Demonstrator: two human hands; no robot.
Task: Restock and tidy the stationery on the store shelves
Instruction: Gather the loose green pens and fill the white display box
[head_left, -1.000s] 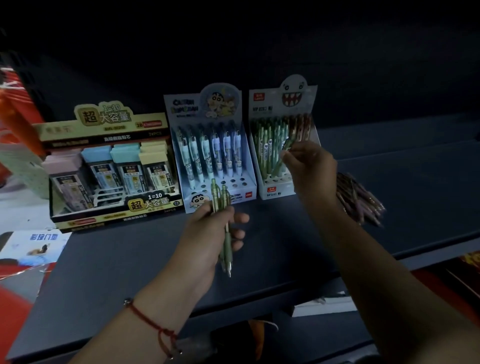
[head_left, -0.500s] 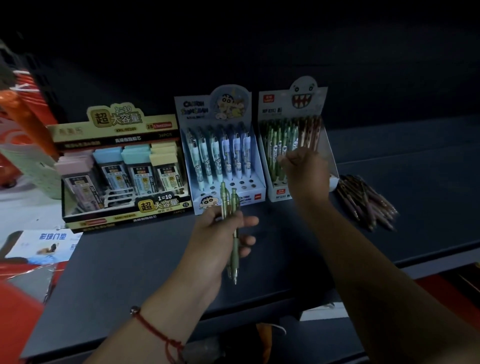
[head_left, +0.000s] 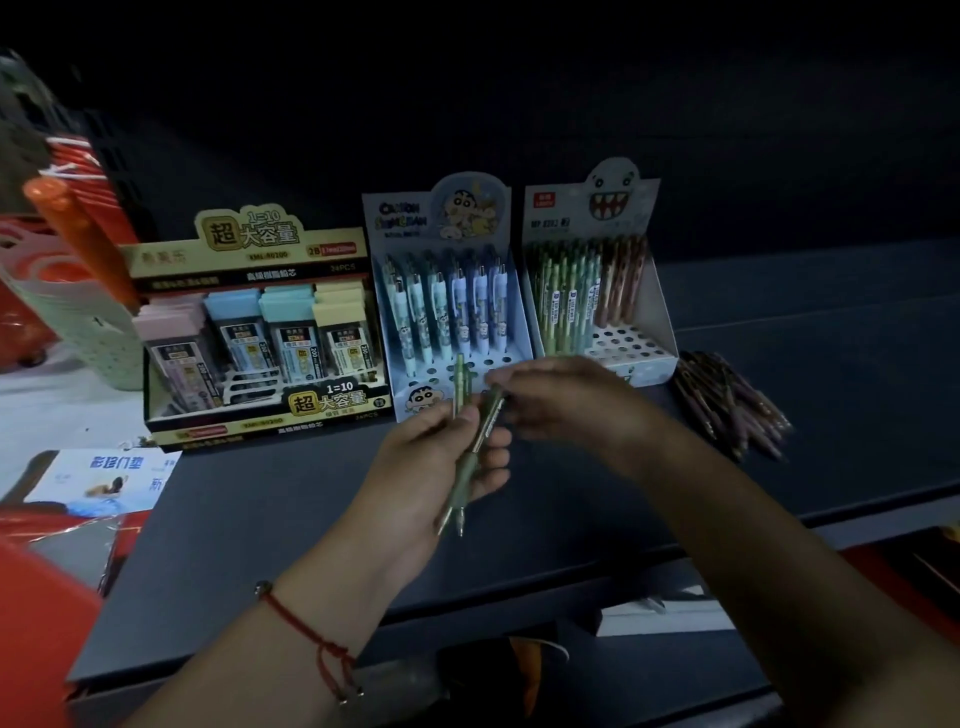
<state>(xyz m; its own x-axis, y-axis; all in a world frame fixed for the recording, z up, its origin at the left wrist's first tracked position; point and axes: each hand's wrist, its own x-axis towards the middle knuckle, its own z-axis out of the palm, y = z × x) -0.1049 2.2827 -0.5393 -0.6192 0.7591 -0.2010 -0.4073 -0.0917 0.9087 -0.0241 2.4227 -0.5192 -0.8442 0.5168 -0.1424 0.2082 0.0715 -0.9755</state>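
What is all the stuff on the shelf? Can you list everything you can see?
lead refill box: one, gold and black, shelf left.
cartoon pen box: one, pale blue, middle.
monster pen box: one, white, holding green and brown pens, right of middle.
loose pens: one pile, brown, shelf far right.
green pens: two, in the hands.
basket: one, pale green, far left.
shelf: one, dark grey.
left hand: holds the green pens.
right hand: pinches one pen's top.
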